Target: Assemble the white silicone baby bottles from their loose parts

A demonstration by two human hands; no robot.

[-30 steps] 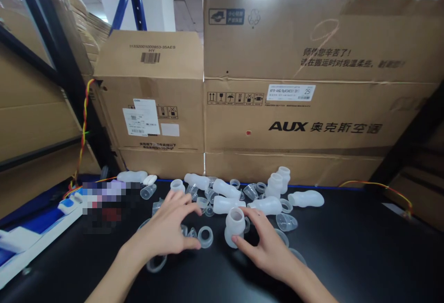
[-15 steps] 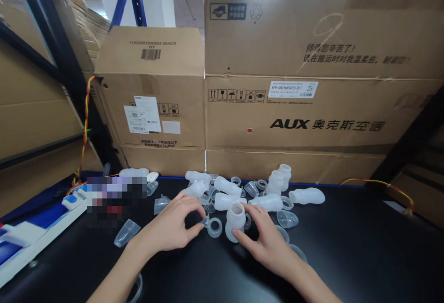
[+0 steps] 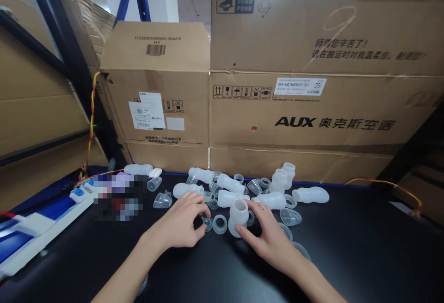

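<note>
My right hand (image 3: 265, 231) is wrapped around a milky white plastic bottle (image 3: 238, 217), which stands upright with its open neck up. My left hand (image 3: 185, 222) is curled, thumb and forefinger closing on a small clear nipple-shaped piece (image 3: 207, 224) with a round rim. Between that piece and the bottle lies a clear ring (image 3: 219, 224). Another clear ring (image 3: 250, 219) shows partly behind the bottle and my right fingers. Just beyond my left hand a white bottle (image 3: 187, 191) lies on its side.
Behind the hands, several white bottles (image 3: 233, 198) lie among clear rings and caps (image 3: 290, 217); two more bottles (image 3: 278, 182) stand upright. Tall cardboard (image 3: 301, 104) walls the back of the black table (image 3: 357, 247). A power strip (image 3: 52, 238) runs along the left.
The view has shifted slightly. The small clear piece sits lower and flatter at my left fingertips. The lying bottle beyond that hand has moved left. My right hand keeps its hold on the upright bottle.
</note>
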